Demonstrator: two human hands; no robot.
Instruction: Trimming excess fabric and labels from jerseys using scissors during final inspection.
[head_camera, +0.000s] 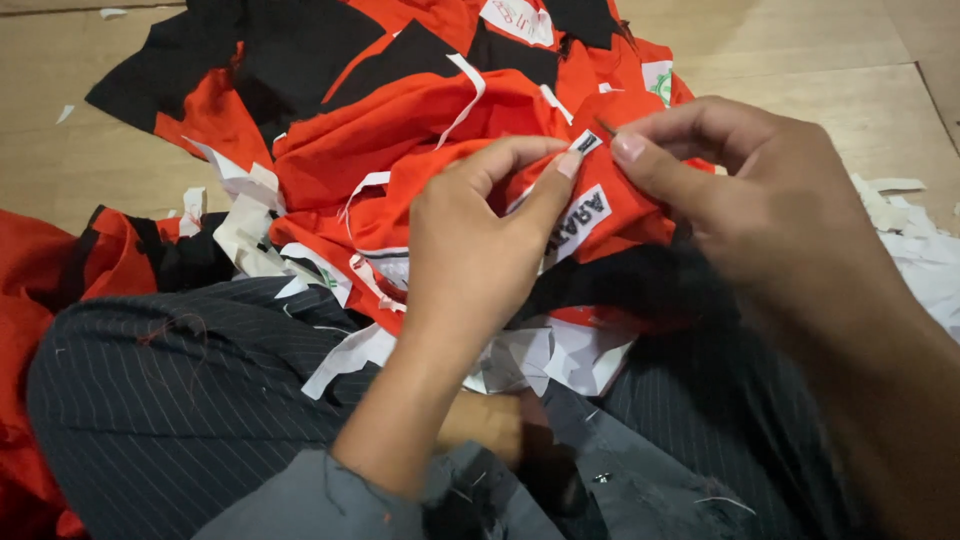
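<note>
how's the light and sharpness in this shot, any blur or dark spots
Head view: soft, even light on the red cloth and floor, no glare; the left hand and the small tag at its fingers are fairly sharp; the right hand is softer toward the wrist; the lap and lower right corner fall into dim shadow, losing detail.

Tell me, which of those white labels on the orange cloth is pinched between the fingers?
The tiny white tag at the fold's top, nipped by the left hand beside the right hand. The larger lettered label below lies unpinched.
</note>
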